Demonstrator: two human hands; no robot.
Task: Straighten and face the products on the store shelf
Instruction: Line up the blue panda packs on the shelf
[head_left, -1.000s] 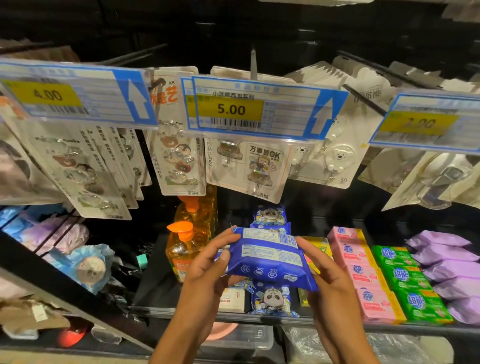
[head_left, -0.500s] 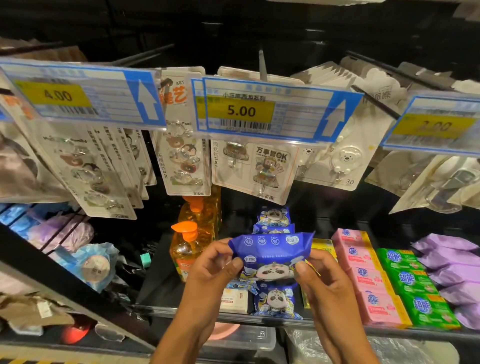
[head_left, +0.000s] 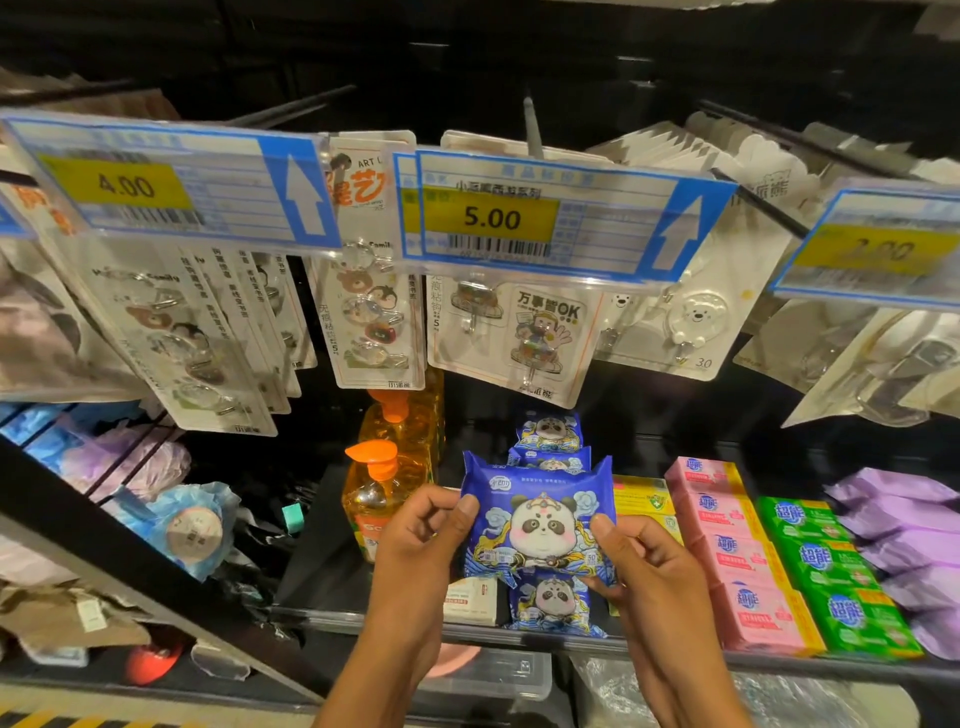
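Note:
Both hands hold a blue panda wipes pack (head_left: 537, 519) upright above the shelf (head_left: 363, 616), its panda face toward me. My left hand (head_left: 423, 540) pinches its left edge and my right hand (head_left: 641, 564) pinches its lower right edge. Below it another panda pack (head_left: 553, 603) lies at the shelf front, and two more panda packs (head_left: 548, 434) sit in a row behind. Orange pump bottles (head_left: 382, 499) stand just left of the packs.
Pink soap boxes (head_left: 737, 561), green soap boxes (head_left: 826, 571) and purple packs (head_left: 909, 535) fill the shelf to the right. Carded hooks (head_left: 524, 338) and price tags (head_left: 519, 218) hang low overhead. A small white box (head_left: 470, 600) sits by my left wrist. Yellow boxes (head_left: 644, 501) lie behind the held pack.
The pack has been turned over from its printed back to panda face forward and stood upright. Both hands shifted their grip to its side edges.

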